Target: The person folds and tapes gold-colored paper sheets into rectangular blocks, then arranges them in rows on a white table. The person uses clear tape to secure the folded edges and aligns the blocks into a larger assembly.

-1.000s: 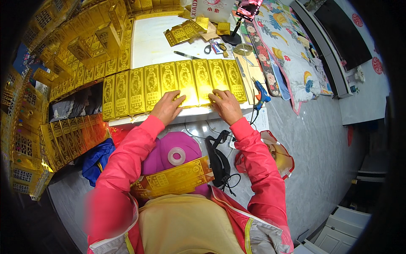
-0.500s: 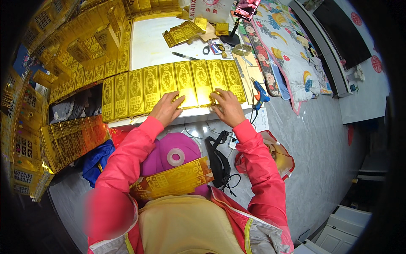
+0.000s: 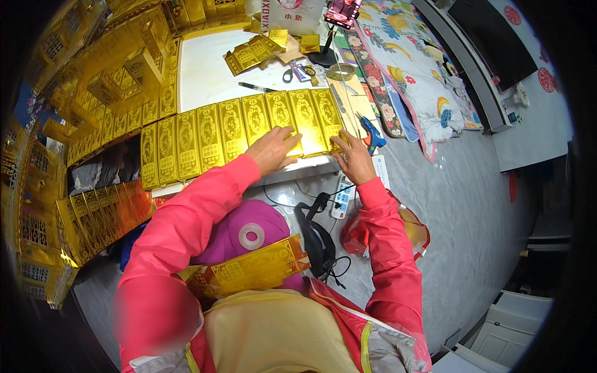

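Note:
A row of shiny gold embossed boxes (image 3: 233, 130) stands side by side along the near edge of a white table (image 3: 205, 68). My left hand (image 3: 273, 151) lies over the near ends of boxes right of the row's middle, its fingers spread. At the right end of the row, my right hand (image 3: 353, 158) touches the near corner of the last box with its fingertips, fingers apart. Neither hand grips anything. On my lap lies a flat printed gold card sheet (image 3: 249, 264), beside a roll of clear tape (image 3: 251, 236) on purple cloth.
A blue glue gun (image 3: 373, 133) lies right of the row. Beyond it are a tape roll (image 3: 342, 71), scissors (image 3: 288, 75), a pen (image 3: 256, 87) and a phone on a stand (image 3: 323, 57). Tall gold box structures (image 3: 118, 81) fill the left. A power strip (image 3: 342, 198) sits below.
Both hands have moved rightward along the row, the right one to its end. The whole view has shifted slightly, and the power strip shows more.

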Demonstrator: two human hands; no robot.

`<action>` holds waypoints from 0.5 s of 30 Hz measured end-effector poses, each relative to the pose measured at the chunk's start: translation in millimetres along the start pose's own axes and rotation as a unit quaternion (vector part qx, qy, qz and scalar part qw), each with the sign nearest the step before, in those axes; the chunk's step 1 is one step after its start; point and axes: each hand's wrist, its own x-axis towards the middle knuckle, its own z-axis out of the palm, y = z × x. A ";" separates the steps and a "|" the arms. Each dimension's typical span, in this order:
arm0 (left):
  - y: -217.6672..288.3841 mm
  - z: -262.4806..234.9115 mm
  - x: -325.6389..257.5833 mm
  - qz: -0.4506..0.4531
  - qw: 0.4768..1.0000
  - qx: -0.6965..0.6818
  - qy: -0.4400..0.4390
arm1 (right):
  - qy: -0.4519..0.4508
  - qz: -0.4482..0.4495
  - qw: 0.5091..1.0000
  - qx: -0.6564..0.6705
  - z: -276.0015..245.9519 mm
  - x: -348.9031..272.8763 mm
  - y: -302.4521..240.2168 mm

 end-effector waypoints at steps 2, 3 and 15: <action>-1.1 8.3 6.5 -0.006 1.000 -0.002 -0.016 | 0.003 -0.011 1.000 -0.012 2.8 0.6 1.7; -1.6 11.8 8.4 -0.002 1.000 0.006 -0.011 | 0.002 -0.017 1.000 -0.016 3.7 0.9 2.2; 4.8 32.7 16.2 -0.029 0.995 0.081 0.060 | 0.013 -0.028 0.995 -0.095 13.2 4.6 -3.2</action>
